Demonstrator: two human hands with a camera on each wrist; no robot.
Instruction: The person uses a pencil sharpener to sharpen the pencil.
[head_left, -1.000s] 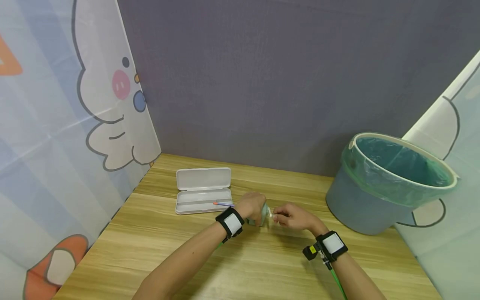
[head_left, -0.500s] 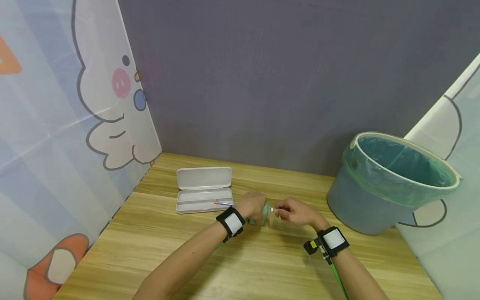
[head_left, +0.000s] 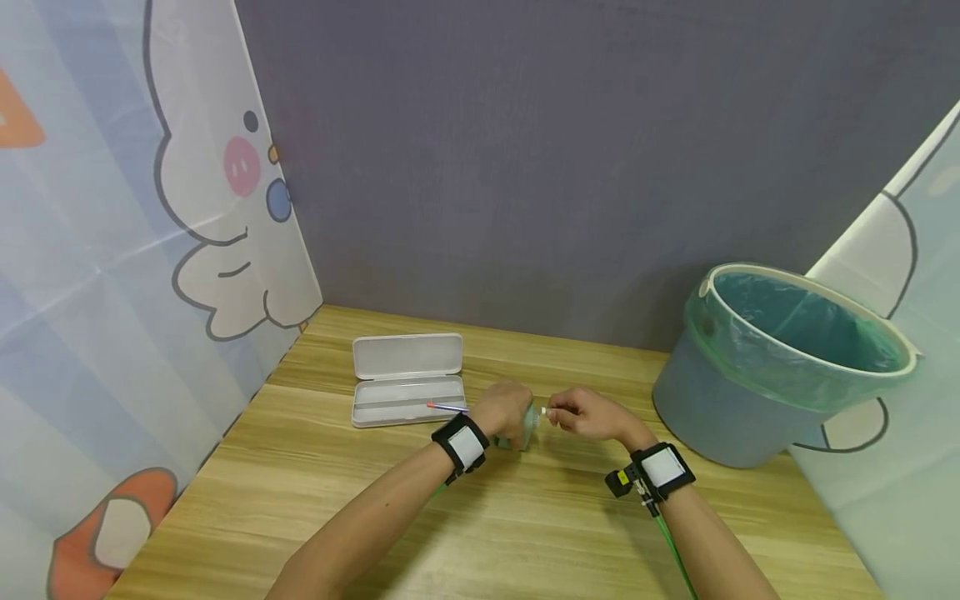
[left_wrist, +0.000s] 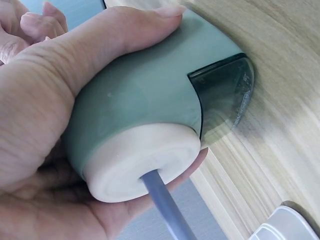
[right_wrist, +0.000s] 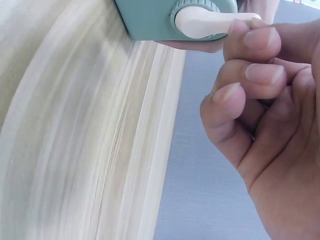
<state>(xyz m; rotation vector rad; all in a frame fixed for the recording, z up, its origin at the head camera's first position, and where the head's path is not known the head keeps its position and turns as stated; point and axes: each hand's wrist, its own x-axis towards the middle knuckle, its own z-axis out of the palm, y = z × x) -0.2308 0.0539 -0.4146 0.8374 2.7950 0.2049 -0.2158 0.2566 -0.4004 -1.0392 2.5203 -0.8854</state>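
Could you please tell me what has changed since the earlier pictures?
The right hand has moved slightly up the head view, the white crank handle turning with it; nothing was let go. The left hand still grips the green plastic sharpener holding the slim purple pencil; the open white rectangular case stayed.

One left hand [head_left: 504, 410] and one right hand [head_left: 588, 414] make two hands, with two wristbands [head_left: 465, 447] (one apiece). The tally gives one sharpener [left_wrist: 135, 95], one crank [right_wrist: 215, 23], one pencil [left_wrist: 167, 205] and one pencil case [head_left: 375, 413], itself counting one lid [head_left: 407, 357] and one tray [head_left: 397, 389]. Around these are one bin [head_left: 720, 421], one bin liner [head_left: 757, 367], one desk [head_left: 540, 533] and three backdrops [head_left: 525, 167], two patterned and one plain.
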